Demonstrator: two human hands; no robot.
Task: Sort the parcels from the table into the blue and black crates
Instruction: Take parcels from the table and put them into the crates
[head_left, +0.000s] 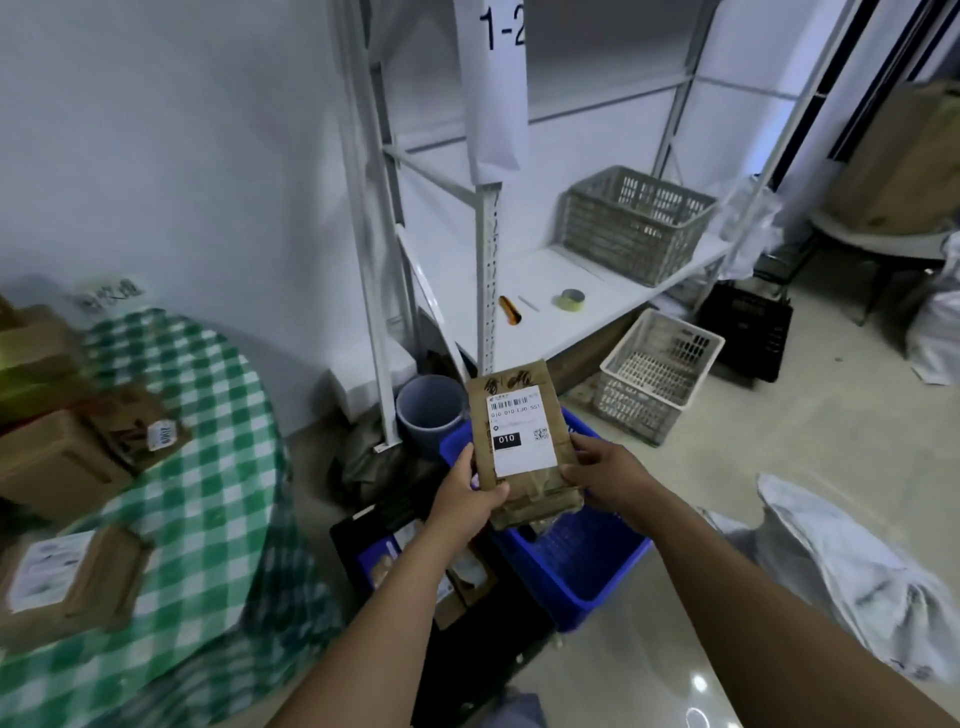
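A brown cardboard parcel (517, 415) with a white shipping label marked 010 is held up above the blue crate (582, 561). My left hand (467, 493) grips its lower left edge and my right hand (602, 475) grips its lower right edge. A black crate (415, 519) stands just left of the blue one, with several parcels inside. Further brown parcels (67, 577) lie on the round table with the green checked cloth (208, 467) at the left.
A white metal shelf rack (488, 270) stands behind, holding a grey crate (634, 223), tape roll (574, 300) and an orange tube. On the floor sit a grey bucket (431, 410), white crate (660, 374), another black crate (748, 332) and grey plastic bags (852, 571).
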